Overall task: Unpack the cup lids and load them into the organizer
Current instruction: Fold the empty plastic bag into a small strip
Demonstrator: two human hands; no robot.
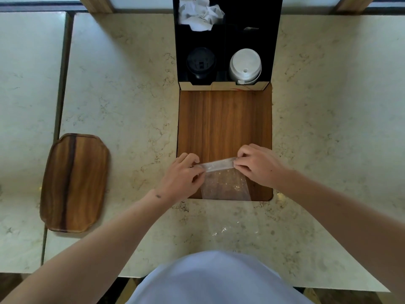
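A clear plastic bag lies flat on the near end of a wooden board. Its far edge is folded into a narrow strip. My left hand pinches the strip's left end and my right hand pinches its right end. Behind the board stands a black organizer. Its front left slot holds a stack of black cup lids. In the front right slot is a stack of white cup lids. No lids are visible inside the bag.
Crumpled white paper fills the organizer's back left compartment. A wooden tray lies on the marble counter to the left. A seam divides the counter at far left. The counter's front edge runs just before my body.
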